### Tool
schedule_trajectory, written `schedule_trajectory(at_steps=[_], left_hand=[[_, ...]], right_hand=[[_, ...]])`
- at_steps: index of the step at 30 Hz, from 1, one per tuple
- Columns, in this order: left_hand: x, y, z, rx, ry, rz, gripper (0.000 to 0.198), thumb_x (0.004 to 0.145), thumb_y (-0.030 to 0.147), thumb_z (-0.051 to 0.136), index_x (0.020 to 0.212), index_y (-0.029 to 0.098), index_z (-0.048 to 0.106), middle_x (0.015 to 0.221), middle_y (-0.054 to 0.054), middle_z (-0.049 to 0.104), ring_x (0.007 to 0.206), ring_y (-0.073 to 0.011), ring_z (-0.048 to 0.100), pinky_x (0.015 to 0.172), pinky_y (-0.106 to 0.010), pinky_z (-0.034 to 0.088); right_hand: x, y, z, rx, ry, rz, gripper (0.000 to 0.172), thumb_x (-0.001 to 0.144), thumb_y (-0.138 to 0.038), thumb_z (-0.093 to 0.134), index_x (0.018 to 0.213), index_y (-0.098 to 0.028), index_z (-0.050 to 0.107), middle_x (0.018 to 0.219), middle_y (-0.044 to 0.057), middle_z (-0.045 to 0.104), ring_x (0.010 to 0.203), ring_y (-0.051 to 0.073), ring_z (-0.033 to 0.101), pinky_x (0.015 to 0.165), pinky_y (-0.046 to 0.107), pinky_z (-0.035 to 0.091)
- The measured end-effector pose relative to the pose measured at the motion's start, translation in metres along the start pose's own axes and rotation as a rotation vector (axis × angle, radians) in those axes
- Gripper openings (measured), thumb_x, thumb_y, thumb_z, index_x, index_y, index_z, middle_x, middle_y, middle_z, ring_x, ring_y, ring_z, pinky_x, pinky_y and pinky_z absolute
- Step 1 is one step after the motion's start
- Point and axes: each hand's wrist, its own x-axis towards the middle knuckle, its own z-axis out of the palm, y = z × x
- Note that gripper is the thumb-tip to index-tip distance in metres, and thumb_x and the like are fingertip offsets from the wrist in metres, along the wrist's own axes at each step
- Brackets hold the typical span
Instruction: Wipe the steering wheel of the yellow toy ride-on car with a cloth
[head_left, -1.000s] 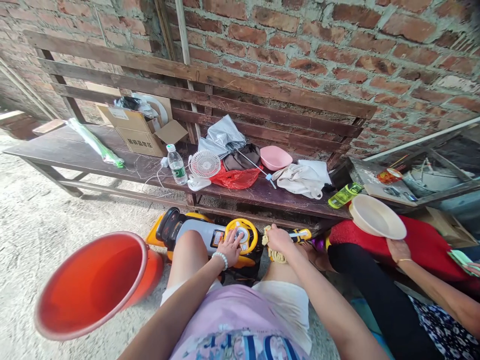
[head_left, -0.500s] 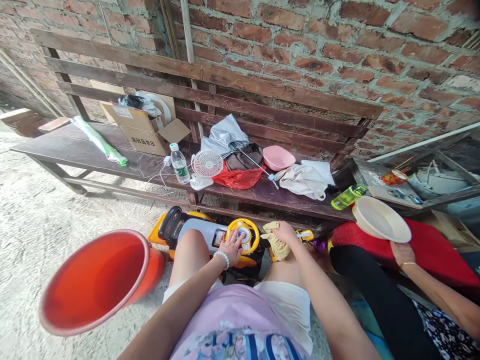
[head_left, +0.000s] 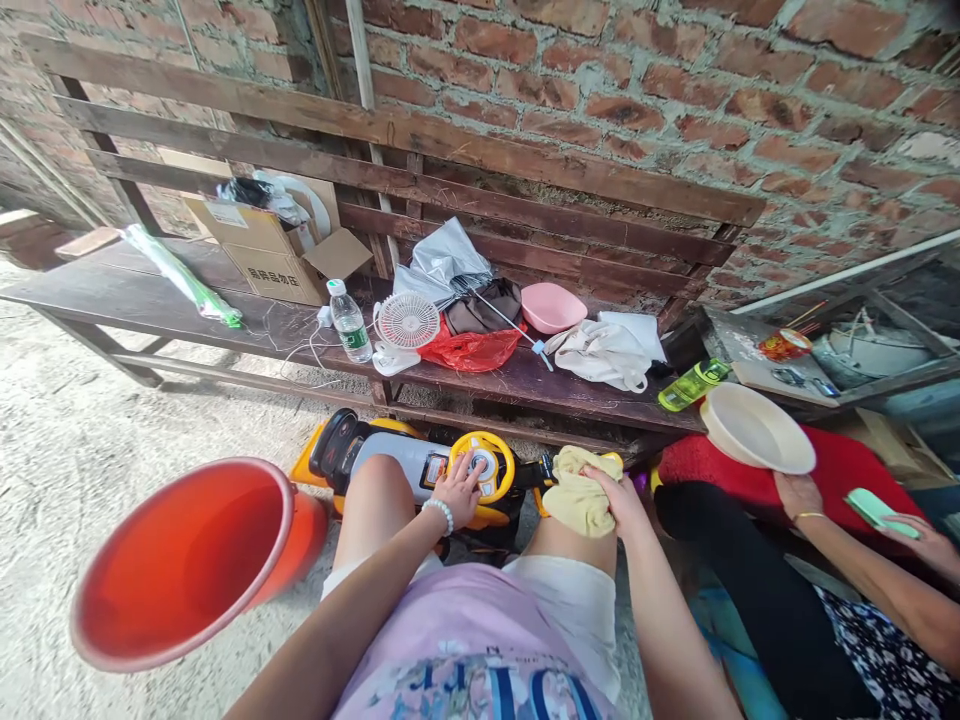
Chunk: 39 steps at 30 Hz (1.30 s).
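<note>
My left hand (head_left: 459, 492) lies with spread fingers on the white hub of the yellow steering wheel (head_left: 507, 488). The wheel belongs to a yellow, grey and black ride-on toy vehicle (head_left: 386, 455) in front of my knees. A crumpled pale yellow cloth (head_left: 581, 500) is gripped in my right hand (head_left: 616, 497). This cloth hangs above my right thigh, just right of the wheel, and covers part of the toy's front end.
A large red tub (head_left: 187, 560) stands at left. Along the wall, a wooden bench (head_left: 300, 340) carries a carton (head_left: 259, 250), water bottle (head_left: 349, 325), small fan (head_left: 406, 320) and pink bowl (head_left: 553, 307). At right, another person holds a cream basin (head_left: 757, 430) and a light-green object (head_left: 879, 512).
My right hand has turned and shifted slightly right with the cloth, which now hangs more spread out. The other person's second hand has come into view with a light-green object. My left hand stays on the wheel.
</note>
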Motion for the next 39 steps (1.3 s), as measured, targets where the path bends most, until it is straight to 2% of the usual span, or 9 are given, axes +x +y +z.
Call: schedule_trajectory(at_steps=[4, 10, 15, 18, 28, 31, 33, 36, 39], left_hand=[[-0.001, 0.002, -0.003, 0.000, -0.011, -0.005, 0.073, 0.100, 0.034, 0.044, 0.170, 0.026, 0.022, 0.180, -0.007, 0.000, 0.165, -0.0324, 0.008, 0.124, -0.055, 0.035], [-0.001, 0.001, -0.002, 0.011, -0.004, 0.001, 0.074, 0.101, 0.033, 0.044, 0.170, 0.024, 0.020, 0.180, -0.008, 0.002, 0.166, -0.0316, 0.008, 0.125, -0.054, 0.033], [-0.001, 0.003, -0.004, 0.020, -0.014, -0.017, 0.074, 0.101, 0.032, 0.044, 0.170, 0.024, 0.019, 0.180, -0.008, -0.001, 0.166, -0.0312, 0.006, 0.125, -0.054, 0.033], [-0.001, 0.004, -0.004, 0.017, -0.019, -0.019, 0.075, 0.101, 0.031, 0.044, 0.171, 0.025, 0.019, 0.179, -0.008, -0.002, 0.166, -0.0312, 0.006, 0.125, -0.054, 0.033], [0.000, 0.001, -0.001, -0.023, -0.002, -0.005, 0.073, 0.101, 0.034, 0.045, 0.170, 0.025, 0.022, 0.179, -0.010, -0.001, 0.165, -0.0338, 0.005, 0.124, -0.058, 0.033], [-0.001, 0.001, -0.001, -0.037, 0.006, 0.008, 0.074, 0.101, 0.035, 0.047, 0.170, 0.025, 0.023, 0.179, -0.010, 0.000, 0.165, -0.0350, 0.008, 0.123, -0.058, 0.033], [-0.002, 0.001, 0.000, -0.043, 0.015, 0.011, 0.074, 0.101, 0.034, 0.048, 0.170, 0.025, 0.023, 0.179, -0.011, 0.002, 0.165, -0.0347, 0.008, 0.124, -0.058, 0.032], [-0.002, 0.002, 0.001, -0.051, 0.034, 0.003, 0.075, 0.099, 0.030, 0.048, 0.170, 0.023, 0.023, 0.179, -0.012, 0.003, 0.165, -0.0340, 0.009, 0.125, -0.056, 0.032], [-0.002, 0.002, -0.002, -0.045, 0.027, 0.000, 0.076, 0.099, 0.029, 0.048, 0.170, 0.021, 0.023, 0.179, -0.012, 0.003, 0.165, -0.0329, 0.010, 0.125, -0.056, 0.033]], right_hand=[[-0.025, 0.000, 0.005, 0.066, -0.129, -0.070, 0.059, 0.061, -0.048, 0.087, 0.111, -0.018, 0.076, 0.114, 0.014, 0.080, 0.103, 0.032, 0.077, 0.089, 0.042, 0.062], [-0.022, 0.024, -0.013, -0.118, 0.035, -0.158, 0.059, 0.068, -0.049, 0.079, 0.118, -0.018, 0.075, 0.122, 0.013, 0.078, 0.111, 0.029, 0.074, 0.094, 0.039, 0.061], [-0.023, 0.050, 0.027, -0.542, -0.177, -0.120, 0.030, 0.080, -0.035, 0.063, 0.100, -0.019, 0.078, 0.102, 0.011, 0.082, 0.099, 0.027, 0.077, 0.087, 0.036, 0.060], [-0.021, 0.053, 0.047, -0.747, -0.146, -0.146, 0.031, 0.083, -0.023, 0.058, 0.107, -0.018, 0.077, 0.107, 0.012, 0.082, 0.098, 0.025, 0.077, 0.086, 0.031, 0.058], [-0.023, 0.001, 0.038, -1.273, 0.014, -0.072, 0.030, 0.092, -0.021, 0.059, 0.119, -0.016, 0.072, 0.112, 0.016, 0.079, 0.103, 0.027, 0.075, 0.085, 0.031, 0.051], [-0.025, -0.019, 0.027, -1.266, 0.089, -0.085, 0.037, 0.093, -0.024, 0.058, 0.128, -0.022, 0.067, 0.117, 0.014, 0.077, 0.104, 0.026, 0.074, 0.083, 0.031, 0.050], [-0.024, -0.033, 0.027, -1.144, 0.097, -0.138, 0.050, 0.093, -0.027, 0.057, 0.143, -0.024, 0.056, 0.118, 0.012, 0.077, 0.103, 0.026, 0.074, 0.083, 0.032, 0.051], [-0.016, -0.048, 0.048, -0.947, 0.057, -0.297, 0.076, 0.091, -0.028, 0.060, 0.161, -0.023, 0.033, 0.125, 0.010, 0.075, 0.111, 0.026, 0.072, 0.091, 0.032, 0.051], [-0.002, -0.051, 0.091, -0.912, 0.007, -0.421, 0.076, 0.090, -0.026, 0.060, 0.162, -0.025, 0.035, 0.141, 0.010, 0.067, 0.121, 0.025, 0.067, 0.099, 0.032, 0.050]])
